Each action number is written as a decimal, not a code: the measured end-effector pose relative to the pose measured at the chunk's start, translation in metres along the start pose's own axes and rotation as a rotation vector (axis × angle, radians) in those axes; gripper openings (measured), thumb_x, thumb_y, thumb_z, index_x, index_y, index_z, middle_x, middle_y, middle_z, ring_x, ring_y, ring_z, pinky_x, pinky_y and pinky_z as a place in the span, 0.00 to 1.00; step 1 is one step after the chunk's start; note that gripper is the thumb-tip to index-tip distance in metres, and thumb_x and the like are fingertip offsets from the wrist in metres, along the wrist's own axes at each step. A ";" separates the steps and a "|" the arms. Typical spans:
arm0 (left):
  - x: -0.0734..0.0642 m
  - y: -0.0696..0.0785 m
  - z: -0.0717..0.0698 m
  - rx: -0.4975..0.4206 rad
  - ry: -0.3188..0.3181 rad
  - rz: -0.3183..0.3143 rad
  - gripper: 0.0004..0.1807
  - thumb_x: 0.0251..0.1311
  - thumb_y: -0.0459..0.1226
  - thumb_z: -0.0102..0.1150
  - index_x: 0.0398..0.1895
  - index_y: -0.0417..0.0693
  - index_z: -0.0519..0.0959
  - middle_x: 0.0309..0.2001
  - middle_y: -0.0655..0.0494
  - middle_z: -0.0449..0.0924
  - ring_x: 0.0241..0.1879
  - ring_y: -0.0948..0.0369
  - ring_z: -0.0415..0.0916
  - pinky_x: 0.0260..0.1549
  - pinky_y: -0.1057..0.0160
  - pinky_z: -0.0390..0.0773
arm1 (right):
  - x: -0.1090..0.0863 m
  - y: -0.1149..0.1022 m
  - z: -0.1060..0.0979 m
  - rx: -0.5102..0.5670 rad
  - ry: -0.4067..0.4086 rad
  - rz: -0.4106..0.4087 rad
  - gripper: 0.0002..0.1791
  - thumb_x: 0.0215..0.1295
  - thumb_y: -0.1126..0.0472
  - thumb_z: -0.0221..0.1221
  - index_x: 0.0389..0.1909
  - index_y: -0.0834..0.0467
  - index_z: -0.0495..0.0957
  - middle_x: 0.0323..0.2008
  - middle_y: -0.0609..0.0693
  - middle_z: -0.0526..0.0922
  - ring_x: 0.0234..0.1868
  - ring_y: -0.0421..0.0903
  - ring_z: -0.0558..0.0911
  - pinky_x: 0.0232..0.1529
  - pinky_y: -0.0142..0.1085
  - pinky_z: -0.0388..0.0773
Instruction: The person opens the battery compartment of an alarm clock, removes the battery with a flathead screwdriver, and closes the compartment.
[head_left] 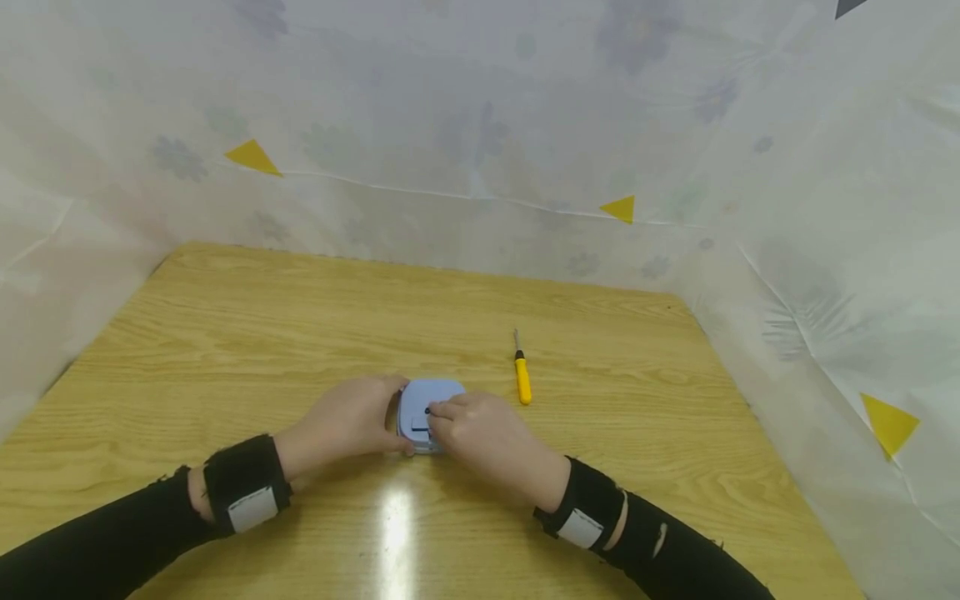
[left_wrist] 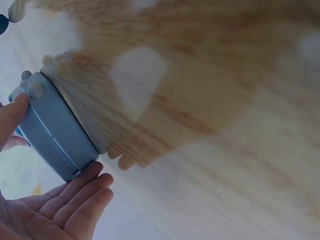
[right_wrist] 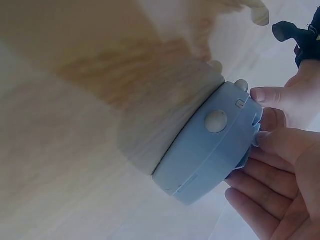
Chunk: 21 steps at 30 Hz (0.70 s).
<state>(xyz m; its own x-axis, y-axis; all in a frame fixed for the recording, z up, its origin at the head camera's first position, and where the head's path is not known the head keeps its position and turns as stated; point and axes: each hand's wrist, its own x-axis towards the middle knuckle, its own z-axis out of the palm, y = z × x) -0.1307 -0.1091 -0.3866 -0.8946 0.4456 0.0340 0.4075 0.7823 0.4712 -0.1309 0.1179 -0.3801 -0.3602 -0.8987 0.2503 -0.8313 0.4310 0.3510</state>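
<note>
A small light-blue round-cornered device point(head_left: 418, 402) lies flat on the wooden table point(head_left: 300, 333). My left hand point(head_left: 363, 419) grips its left side. In the left wrist view the thumb point(left_wrist: 15, 109) presses one edge of the device point(left_wrist: 55, 130) and the fingers point(left_wrist: 85, 182) reach the opposite edge. My right hand point(head_left: 459, 414) comes in from the right, its fingertips on the upturned face beside a small dark part. In the right wrist view the thumb point(right_wrist: 270, 95) and a finger point(right_wrist: 280, 142) pinch at the rim of the device point(right_wrist: 205, 150), whose side carries a round button.
A yellow-handled screwdriver point(head_left: 522, 381) lies on the table just right of and beyond my right hand, its tip pointing away. Pale flowered sheeting point(head_left: 480, 125) with yellow triangles walls the table at the back and on both sides.
</note>
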 end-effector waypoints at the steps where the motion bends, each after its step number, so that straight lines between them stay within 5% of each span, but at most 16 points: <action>1: 0.000 0.000 0.000 0.000 0.001 0.000 0.43 0.43 0.48 0.88 0.61 0.37 0.81 0.54 0.45 0.89 0.50 0.52 0.88 0.52 0.50 0.89 | 0.000 0.000 0.000 0.008 0.002 -0.002 0.08 0.63 0.62 0.74 0.43 0.52 0.91 0.49 0.45 0.93 0.47 0.39 0.91 0.52 0.29 0.89; 21: -0.001 0.000 -0.001 0.005 0.011 0.015 0.42 0.43 0.48 0.88 0.60 0.39 0.82 0.52 0.47 0.90 0.48 0.55 0.88 0.50 0.52 0.90 | 0.005 0.008 -0.005 0.123 0.054 0.018 0.03 0.66 0.62 0.72 0.32 0.51 0.90 0.35 0.41 0.93 0.33 0.35 0.88 0.35 0.25 0.86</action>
<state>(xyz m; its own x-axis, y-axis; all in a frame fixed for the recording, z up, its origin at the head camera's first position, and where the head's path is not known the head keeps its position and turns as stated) -0.1302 -0.1097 -0.3862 -0.8903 0.4525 0.0508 0.4218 0.7776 0.4662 -0.1372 0.1172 -0.3712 -0.3548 -0.8840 0.3044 -0.8720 0.4303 0.2334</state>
